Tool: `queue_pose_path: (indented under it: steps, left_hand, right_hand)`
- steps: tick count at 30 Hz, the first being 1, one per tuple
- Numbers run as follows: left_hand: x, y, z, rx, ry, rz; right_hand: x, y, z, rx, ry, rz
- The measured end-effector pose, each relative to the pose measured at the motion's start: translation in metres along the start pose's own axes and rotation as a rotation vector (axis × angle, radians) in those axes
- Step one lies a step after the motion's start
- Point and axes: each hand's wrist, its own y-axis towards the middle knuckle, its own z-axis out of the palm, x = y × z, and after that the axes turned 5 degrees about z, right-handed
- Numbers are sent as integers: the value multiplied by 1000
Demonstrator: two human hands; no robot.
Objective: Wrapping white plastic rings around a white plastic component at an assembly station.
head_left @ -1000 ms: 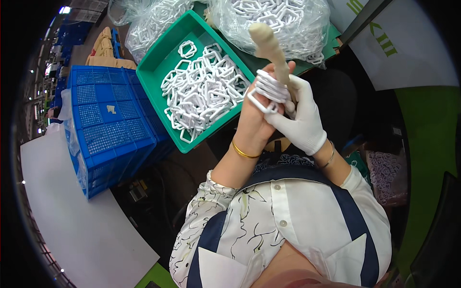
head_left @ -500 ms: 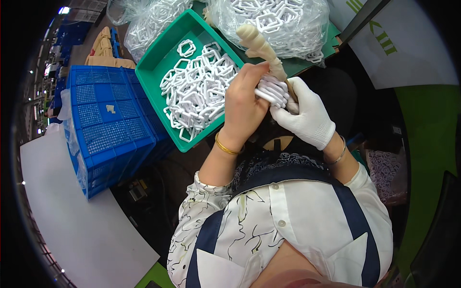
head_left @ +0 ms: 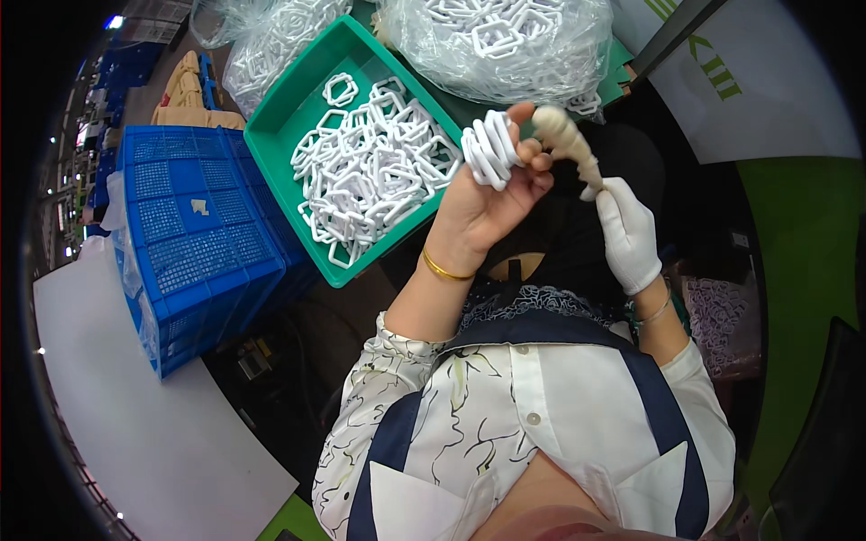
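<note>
Just right of the green tray (head_left: 280,135), my bare left hand (head_left: 487,209) holds a stack of white plastic rings (head_left: 489,151), its fingers curled at the stack's right side. My right hand (head_left: 629,236), in a white glove, grips the lower end of a stick wrapped in cream cloth (head_left: 570,140). The wrapped head leans up and left, close to my left fingertips and a little blurred. A gap separates the stick from the stack. Inside the tray lies a heap of loose white angular rings (head_left: 370,171), with a few apart near its far end.
Beyond the tray sit clear plastic bags of white rings, one at the left (head_left: 262,77) and a larger one (head_left: 505,77) in the middle. A blue crate (head_left: 194,230) stands left of the tray. Low at the right is a container of small pale pieces (head_left: 717,316).
My hands have moved apart. The cloth-wrapped stick has gone right and down with my right hand, away from the ring stack, which my left hand now holds alone.
</note>
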Motion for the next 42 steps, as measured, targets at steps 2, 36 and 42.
queue_pose_path:
  steps: [2, 36, 42]
  left_hand:
    - [6, -2, 2, 118, -116, -124]
    - [22, -3, -6, 140, -377, 53]
    - [17, -4, 0, 13, -307, 109]
  right_hand:
    - [14, 1, 17, -63, 202, -9]
    - [39, 39, 33, 36, 448, 134]
    - [43, 29, 34, -204, 235, 98]
